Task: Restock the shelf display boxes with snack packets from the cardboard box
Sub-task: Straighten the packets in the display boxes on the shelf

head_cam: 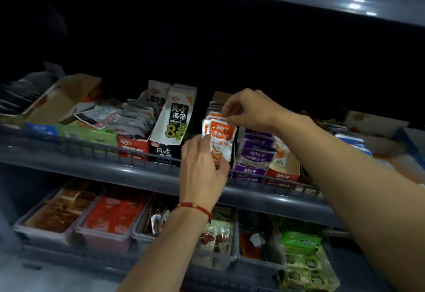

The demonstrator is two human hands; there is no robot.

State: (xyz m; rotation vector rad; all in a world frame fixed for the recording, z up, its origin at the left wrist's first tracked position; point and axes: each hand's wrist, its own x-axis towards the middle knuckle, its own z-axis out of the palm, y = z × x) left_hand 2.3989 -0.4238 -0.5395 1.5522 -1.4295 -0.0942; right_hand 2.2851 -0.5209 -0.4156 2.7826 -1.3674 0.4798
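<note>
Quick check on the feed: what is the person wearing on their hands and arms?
Both forearms are bare, with no sleeves or gloves in view. The left hand has a thin red string bracelet with a small gold bead at the wrist. The right hand and its wrist carry nothing visible.

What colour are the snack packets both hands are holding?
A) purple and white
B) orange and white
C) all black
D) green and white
B: the left hand grips the bottom and the right hand pinches the top of the orange-and-white packets; the purple packets sit untouched in the display box just to their right.
</note>
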